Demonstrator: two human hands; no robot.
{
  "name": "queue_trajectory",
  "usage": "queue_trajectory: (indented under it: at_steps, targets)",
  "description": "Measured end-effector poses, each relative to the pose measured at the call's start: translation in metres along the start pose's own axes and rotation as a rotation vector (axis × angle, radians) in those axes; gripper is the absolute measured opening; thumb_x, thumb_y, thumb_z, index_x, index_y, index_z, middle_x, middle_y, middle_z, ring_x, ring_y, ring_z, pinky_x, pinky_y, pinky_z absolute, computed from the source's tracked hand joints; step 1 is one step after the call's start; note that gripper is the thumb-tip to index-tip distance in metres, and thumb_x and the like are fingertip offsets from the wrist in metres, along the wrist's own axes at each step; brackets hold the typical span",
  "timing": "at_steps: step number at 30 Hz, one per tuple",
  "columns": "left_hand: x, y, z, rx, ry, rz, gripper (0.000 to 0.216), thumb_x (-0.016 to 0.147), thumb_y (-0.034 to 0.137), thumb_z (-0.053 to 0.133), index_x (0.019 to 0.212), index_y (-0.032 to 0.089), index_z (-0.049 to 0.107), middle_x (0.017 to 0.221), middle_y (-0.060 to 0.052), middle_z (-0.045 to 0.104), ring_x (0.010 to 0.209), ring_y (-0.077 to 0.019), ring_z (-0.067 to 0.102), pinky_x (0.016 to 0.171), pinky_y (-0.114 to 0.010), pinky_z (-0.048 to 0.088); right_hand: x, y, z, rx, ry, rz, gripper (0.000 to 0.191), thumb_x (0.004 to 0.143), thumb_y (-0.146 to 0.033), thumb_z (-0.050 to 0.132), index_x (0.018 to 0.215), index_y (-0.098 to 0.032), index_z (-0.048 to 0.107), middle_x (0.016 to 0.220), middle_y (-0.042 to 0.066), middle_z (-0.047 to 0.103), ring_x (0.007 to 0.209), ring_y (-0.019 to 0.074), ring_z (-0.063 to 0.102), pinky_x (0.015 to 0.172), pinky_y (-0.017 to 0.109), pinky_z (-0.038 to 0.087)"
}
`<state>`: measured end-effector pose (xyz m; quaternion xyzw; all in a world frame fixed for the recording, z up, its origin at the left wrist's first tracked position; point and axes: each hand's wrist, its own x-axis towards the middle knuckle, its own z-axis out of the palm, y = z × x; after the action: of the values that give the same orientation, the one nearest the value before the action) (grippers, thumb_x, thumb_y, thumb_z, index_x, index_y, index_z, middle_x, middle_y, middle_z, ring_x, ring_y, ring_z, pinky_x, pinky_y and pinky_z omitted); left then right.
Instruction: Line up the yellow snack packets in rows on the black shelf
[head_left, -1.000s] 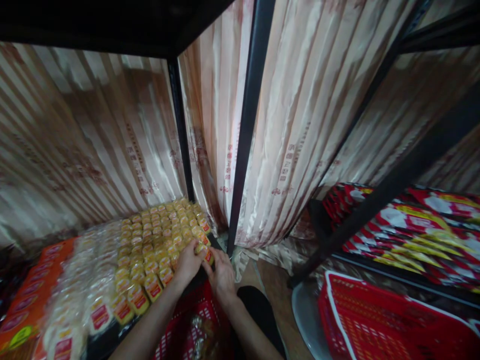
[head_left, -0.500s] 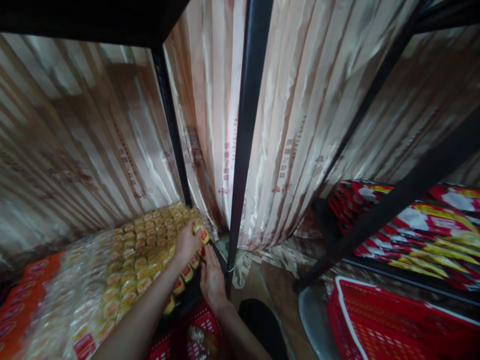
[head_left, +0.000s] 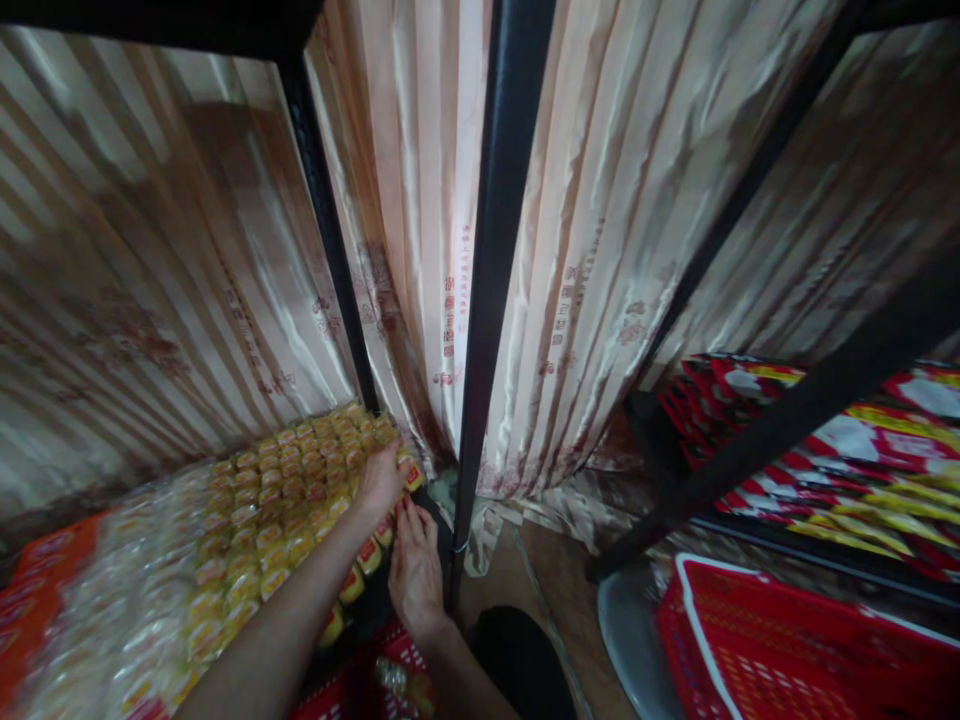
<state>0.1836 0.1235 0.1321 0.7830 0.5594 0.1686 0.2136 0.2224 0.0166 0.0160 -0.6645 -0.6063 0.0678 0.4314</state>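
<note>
Rows of small yellow wrapped snack packets (head_left: 281, 495) cover the low black shelf at the lower left. My left hand (head_left: 381, 485) reaches over them to the far right corner, its fingers closed around a yellow snack packet with a red label (head_left: 412, 474). Part of those fingers is hidden behind the hand. Close below it, my right hand (head_left: 416, 575) is held with its fingers straight, the fingertips touching the front side of the packets by the shelf edge. Nothing shows in its grasp.
Clear-wrapped pale packets (head_left: 131, 570) and an orange-red pack (head_left: 56, 575) lie farther left. A red basket (head_left: 397, 645) stands below my hands, another red basket (head_left: 810, 620) at right. Black posts (head_left: 499, 250) rise before a curtain (head_left: 585, 250). Red bags (head_left: 847, 450) fill the right shelf.
The packet in my left hand has come down slightly onto the corner of the rows. My right hand has shifted a little left along the edge. The view has tilted slightly.
</note>
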Motion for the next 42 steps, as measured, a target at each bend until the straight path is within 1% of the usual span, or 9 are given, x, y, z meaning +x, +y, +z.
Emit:
queue_trajectory:
  at_steps: [4,11,15,19,23,29,33,37,42]
  targets:
    - [0.004,-0.003,-0.001,0.032,-0.04,0.02,0.041,0.081,0.021,0.047,0.121,0.015,0.052,0.113,-0.011,0.065,0.104,-0.0187,0.06,0.089,-0.026,0.042,0.0,-0.001,-0.003,-0.024,-0.006,0.001,0.064,0.074,-0.001,0.038,0.135,-0.019,0.041,0.134,0.008,0.047,0.119,0.0262,0.042,0.099,0.046,0.042]
    - [0.007,-0.005,-0.004,0.155,-0.13,0.077,0.037,0.08,0.018,0.046,0.115,0.013,0.055,0.112,-0.014,0.065,0.103,-0.0208,0.06,0.086,-0.028,0.043,-0.001,-0.001,-0.006,-0.014,0.005,0.01,0.061,0.074,-0.001,0.04,0.132,-0.019,0.045,0.141,0.009,0.037,0.126,0.0263,0.034,0.102,0.045,0.039]
    - [0.008,-0.005,0.004,0.184,-0.118,0.097,0.033,0.079,0.018,0.045,0.11,0.013,0.058,0.11,-0.014,0.064,0.101,-0.0209,0.06,0.085,-0.028,0.043,0.0,0.0,-0.004,0.003,-0.002,0.022,0.06,0.074,-0.002,0.041,0.132,-0.019,0.045,0.141,0.009,0.038,0.126,0.0264,0.035,0.102,0.044,0.039]
    - [0.007,-0.001,0.009,0.255,-0.125,0.076,0.029,0.079,0.016,0.045,0.104,0.012,0.06,0.115,-0.015,0.057,0.098,-0.0198,0.059,0.079,-0.026,0.045,0.001,0.002,-0.003,0.004,-0.009,0.018,0.059,0.074,-0.003,0.041,0.131,-0.017,0.046,0.141,0.01,0.037,0.128,0.0258,0.032,0.102,0.043,0.039]
    - [0.002,0.006,0.007,0.324,-0.142,0.064,0.031,0.082,0.014,0.041,0.108,0.012,0.057,0.118,-0.015,0.052,0.097,-0.0168,0.058,0.076,-0.023,0.046,0.002,0.004,-0.005,-0.006,-0.021,0.005,0.057,0.074,-0.002,0.041,0.129,-0.017,0.047,0.141,0.01,0.038,0.128,0.0252,0.032,0.103,0.044,0.039]
    - [-0.002,0.012,0.005,0.473,-0.096,0.068,0.036,0.079,0.009,0.041,0.113,0.012,0.053,0.117,-0.014,0.051,0.109,-0.0202,0.051,0.087,-0.027,0.044,0.002,0.006,-0.004,-0.042,-0.03,-0.018,0.056,0.072,-0.001,0.04,0.127,-0.013,0.049,0.137,0.011,0.043,0.126,0.0251,0.035,0.103,0.043,0.039]
    - [-0.002,0.013,0.005,0.479,-0.104,0.046,0.038,0.078,0.007,0.04,0.112,0.015,0.054,0.119,-0.012,0.051,0.11,-0.0192,0.05,0.087,-0.027,0.044,0.002,0.006,-0.003,-0.056,-0.036,-0.014,0.057,0.072,0.0,0.04,0.126,-0.013,0.05,0.133,0.011,0.048,0.124,0.0249,0.038,0.102,0.042,0.041]
    - [-0.004,0.015,0.004,0.481,-0.088,0.045,0.04,0.078,0.007,0.039,0.115,0.013,0.052,0.119,-0.014,0.052,0.111,-0.0209,0.05,0.086,-0.029,0.045,0.002,0.006,-0.005,-0.062,-0.06,-0.026,0.058,0.072,0.0,0.039,0.128,-0.009,0.048,0.133,0.012,0.047,0.125,0.0247,0.037,0.103,0.041,0.041]
    - [-0.006,0.012,0.004,0.509,0.016,0.109,0.036,0.081,0.008,0.036,0.111,0.012,0.055,0.118,-0.016,0.052,0.111,-0.0225,0.05,0.086,-0.031,0.045,0.002,0.007,-0.006,-0.045,-0.038,-0.062,0.062,0.07,0.002,0.038,0.13,-0.011,0.045,0.135,0.012,0.045,0.125,0.0247,0.036,0.102,0.042,0.041]
